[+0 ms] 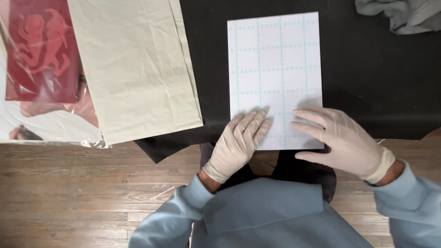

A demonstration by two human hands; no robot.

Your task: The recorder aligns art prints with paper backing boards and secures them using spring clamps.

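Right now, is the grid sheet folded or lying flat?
Flat. The grid sheet lies spread on the black cloth, corners square, with the left hand and right hand pressing its near edge.

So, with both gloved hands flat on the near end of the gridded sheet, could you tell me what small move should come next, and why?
Probably smooth outward: slide the left hand and right hand up the gridded sheet toward its far edge. Both palms lie flat on its near end only, and the rest sits unpressed on the black cloth.

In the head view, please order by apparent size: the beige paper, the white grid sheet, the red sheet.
1. beige paper
2. grid sheet
3. red sheet; partly cropped at the edge, so unsure.
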